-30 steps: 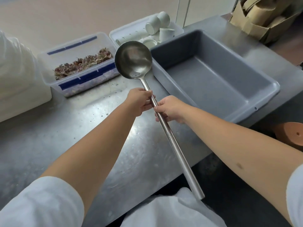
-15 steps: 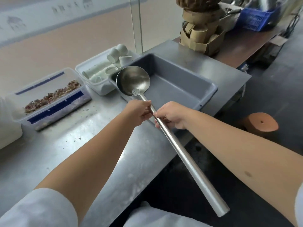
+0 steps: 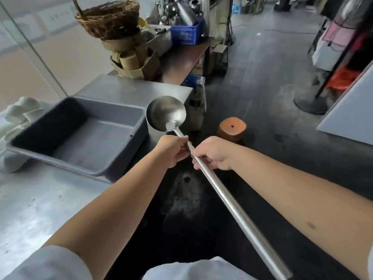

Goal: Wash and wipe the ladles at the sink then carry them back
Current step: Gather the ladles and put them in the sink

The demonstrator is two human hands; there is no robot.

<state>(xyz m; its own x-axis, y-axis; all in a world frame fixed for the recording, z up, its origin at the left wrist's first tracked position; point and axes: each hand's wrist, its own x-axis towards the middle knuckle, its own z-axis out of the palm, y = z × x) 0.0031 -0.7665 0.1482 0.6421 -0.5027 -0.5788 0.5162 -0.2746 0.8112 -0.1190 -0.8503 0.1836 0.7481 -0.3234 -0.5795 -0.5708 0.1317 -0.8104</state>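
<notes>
The ladle (image 3: 203, 164) is long, made of bare steel w/ a matte grey shine. Its round bowl sits at abt 12 o'clock from the hands, open side facing up, w/ a small rough weld patch where the bowl joins the thin neck. The handle becomes a thicker tube and runs down toward 5 o'clock, ending near the bottom edge of the view. It is held in the air over the dark floor (image 3: 262, 98), just off the corner of the steel table (image 3: 40, 199).

The left hand (image 3: 171, 151) has its fingers curled round the thin neck, just below the bowl. The right hand (image 3: 214, 152) grips the tube part right beside it, fingers wrapped, at abt 3 o'clock from the left one.

A grey plastic tub (image 3: 84, 138) lies on the table at 9 o'clock from the bowl.
</notes>
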